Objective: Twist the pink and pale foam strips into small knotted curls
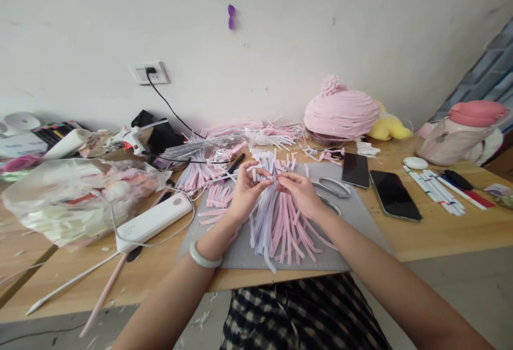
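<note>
My left hand (253,185) and my right hand (297,188) meet above a grey cutting mat (244,258), fingertips pinched close together. Between them is a small pale lilac piece of pipe cleaner (274,180), mostly covered by the fingers; where one hand's grip ends is hard to make out. Under the hands, long lilac pipe cleaners (263,227) and pink pipe cleaners (290,240) lie fanned out towards me. Short pink pieces (219,196) are piled left of my left hand. Scissors (334,188) with grey handles rest beside my right wrist.
A white power bank (154,223) with a cable and a plastic bag of scraps (76,200) lie left. Pipe cleaner bundles (208,148), a glue gun (134,139) and a pink fuzzy dome (340,112) stand behind. Right are two phones (395,195), markers (435,192) and a pink-lidded jug (449,139).
</note>
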Action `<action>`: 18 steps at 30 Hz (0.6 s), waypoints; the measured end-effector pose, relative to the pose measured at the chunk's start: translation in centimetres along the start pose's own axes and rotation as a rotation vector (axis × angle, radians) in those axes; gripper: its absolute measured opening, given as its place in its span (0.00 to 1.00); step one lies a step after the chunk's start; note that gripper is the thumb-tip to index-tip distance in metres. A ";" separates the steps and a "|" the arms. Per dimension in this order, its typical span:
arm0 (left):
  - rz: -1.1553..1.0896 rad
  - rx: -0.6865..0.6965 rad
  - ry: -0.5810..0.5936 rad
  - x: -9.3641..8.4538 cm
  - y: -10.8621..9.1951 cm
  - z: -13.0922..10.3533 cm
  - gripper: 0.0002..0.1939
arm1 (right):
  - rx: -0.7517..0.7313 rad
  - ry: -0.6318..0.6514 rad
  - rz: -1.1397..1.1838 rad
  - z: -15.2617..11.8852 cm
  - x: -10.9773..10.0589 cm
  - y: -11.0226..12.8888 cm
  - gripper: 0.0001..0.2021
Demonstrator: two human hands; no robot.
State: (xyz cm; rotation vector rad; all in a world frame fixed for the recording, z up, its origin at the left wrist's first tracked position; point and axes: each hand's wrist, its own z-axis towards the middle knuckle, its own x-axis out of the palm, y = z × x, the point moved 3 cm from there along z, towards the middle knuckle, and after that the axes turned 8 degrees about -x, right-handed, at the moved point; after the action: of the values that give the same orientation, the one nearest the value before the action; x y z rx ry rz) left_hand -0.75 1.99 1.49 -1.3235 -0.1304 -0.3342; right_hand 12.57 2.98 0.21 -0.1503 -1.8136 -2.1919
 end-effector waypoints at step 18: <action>-0.041 -0.289 0.049 -0.3 0.3 0.3 0.05 | -0.298 0.091 -0.435 -0.7 0.2 0.4 0.07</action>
State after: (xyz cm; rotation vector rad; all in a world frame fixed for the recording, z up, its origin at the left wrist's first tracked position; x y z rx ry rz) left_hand -0.92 2.38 1.20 -1.5981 -0.0688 -0.4317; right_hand 12.58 2.21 0.45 0.3079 -1.5737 -2.7071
